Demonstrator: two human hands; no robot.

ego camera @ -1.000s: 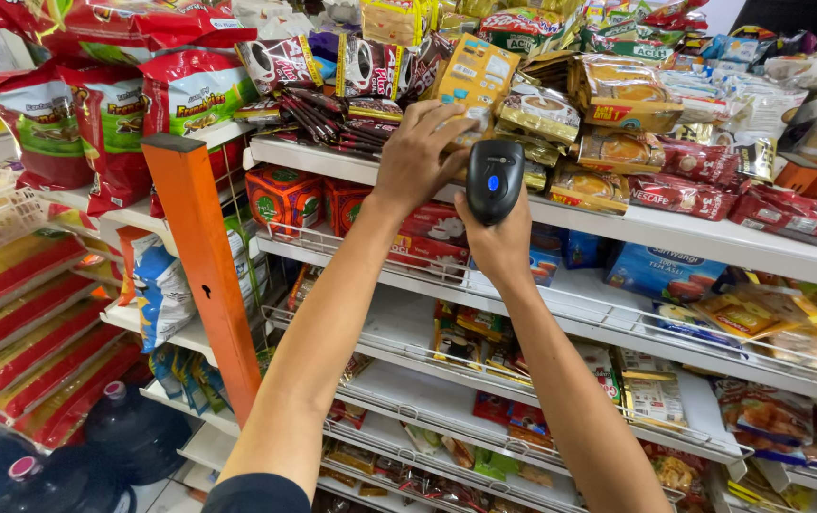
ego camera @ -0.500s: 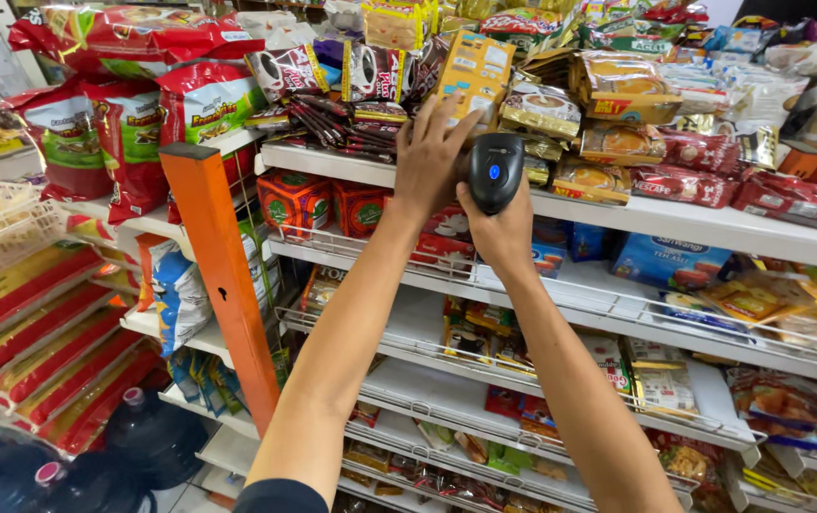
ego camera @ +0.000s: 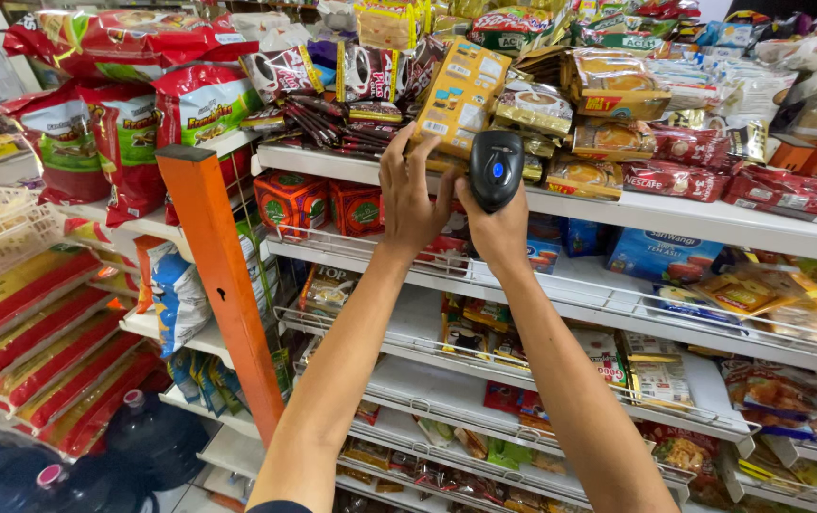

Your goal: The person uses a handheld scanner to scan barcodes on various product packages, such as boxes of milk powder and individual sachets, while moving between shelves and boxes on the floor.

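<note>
Right hand (ego camera: 498,223): grip wrapped around the handle of a black handheld scanner (ego camera: 496,169), head upright with a small blue light showing, raised level with the front edge of the top white shelf (ego camera: 712,220).

Left hand (ego camera: 413,195): fingers spread and curled, tips pinching the lower edge of a yellow packet (ego camera: 460,95) that leans tilted on the top shelf, just left of the scanner. The two hands touch at the thumb side.

Top shelf, around the packet: dark sachets with a cup picture (ego camera: 370,74) to its left, a heap of thin dark stick sachets (ego camera: 318,123) at the shelf's left end, gold and brown sachet packs (ego camera: 608,90) to the right, dark red sachet packs (ego camera: 788,195) toward the right edge.

Shelf below: two red and green boxes (ego camera: 323,204) at the left end, blue boxes (ego camera: 665,252) behind the wire front rail to the right.

Left of the shelving: orange upright post (ego camera: 223,285); beyond it, large red bags (ego camera: 95,142) stacked on a neighbouring shelf and long red and yellow packs (ego camera: 28,332) lower down.
</note>
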